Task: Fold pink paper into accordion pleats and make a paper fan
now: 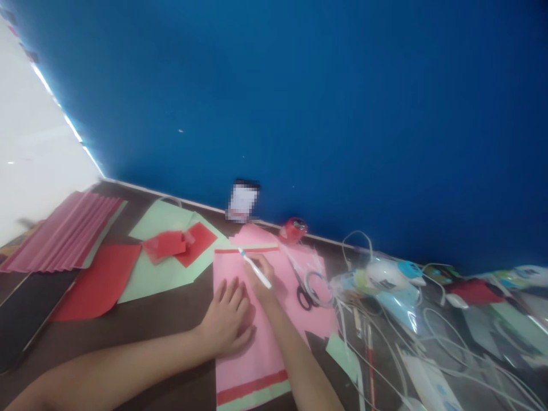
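Note:
A pink paper sheet (pixel 248 354) with a red strip near each end lies on the dark table in front of me. My left hand (pixel 226 317) rests flat on it, fingers stretched out. My right hand (pixel 261 279) is closed on a white pen (pixel 256 268) with a blue tip, which points toward the far red strip (pixel 246 250). Black-handled scissors (pixel 302 288) lie on the pink paper just right of my right hand.
Light green paper (pixel 165 274) with red squares (pixel 180 242) lies to the left, beside a red sheet (pixel 100 282) and pleated pink paper (pixel 66 231). A red tape dispenser (pixel 293 228) stands by the blue wall. Glue guns (pixel 394 279) and tangled white cords (pixel 428 342) fill the right.

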Demonstrator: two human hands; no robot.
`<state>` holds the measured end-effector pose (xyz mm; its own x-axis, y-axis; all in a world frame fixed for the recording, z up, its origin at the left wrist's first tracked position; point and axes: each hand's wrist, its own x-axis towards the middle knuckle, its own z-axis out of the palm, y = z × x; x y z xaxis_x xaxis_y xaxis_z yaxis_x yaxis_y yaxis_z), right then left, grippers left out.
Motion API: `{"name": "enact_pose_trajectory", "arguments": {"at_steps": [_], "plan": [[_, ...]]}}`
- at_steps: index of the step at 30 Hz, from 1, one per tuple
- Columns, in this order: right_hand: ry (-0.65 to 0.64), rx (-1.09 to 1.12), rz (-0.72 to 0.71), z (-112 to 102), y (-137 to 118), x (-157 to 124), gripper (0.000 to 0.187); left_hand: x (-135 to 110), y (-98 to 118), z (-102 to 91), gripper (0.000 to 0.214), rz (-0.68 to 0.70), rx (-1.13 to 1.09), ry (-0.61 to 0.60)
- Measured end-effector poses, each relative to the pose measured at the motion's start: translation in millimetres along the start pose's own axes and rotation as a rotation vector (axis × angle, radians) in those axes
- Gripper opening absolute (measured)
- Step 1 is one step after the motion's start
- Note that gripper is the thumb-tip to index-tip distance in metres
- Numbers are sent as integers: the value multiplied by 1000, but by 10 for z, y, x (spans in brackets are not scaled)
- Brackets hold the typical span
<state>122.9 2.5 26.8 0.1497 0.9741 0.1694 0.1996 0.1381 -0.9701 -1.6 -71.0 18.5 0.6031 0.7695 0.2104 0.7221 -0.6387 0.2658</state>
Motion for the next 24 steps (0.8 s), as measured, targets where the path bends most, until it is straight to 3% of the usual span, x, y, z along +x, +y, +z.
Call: {"name": "enact_pose_trajectory", "arguments": {"at_steps": [3, 10, 21, 24], "plan": [[-104, -26, -25, -2, 12, -10, 15, 5, 1, 20, 47, -13, -1, 10], [-187, -151, -103, -8, -43, 0, 8, 15, -8, 17, 50, -8, -13, -8], [-202, -194, -125, -8, -57, 8, 9, 13, -16, 41, 51, -7, -16, -15], [-91, -122, -72, -22, -32, 0, 14, 3, -17, 44, 50, -5, -13, -4]]}}
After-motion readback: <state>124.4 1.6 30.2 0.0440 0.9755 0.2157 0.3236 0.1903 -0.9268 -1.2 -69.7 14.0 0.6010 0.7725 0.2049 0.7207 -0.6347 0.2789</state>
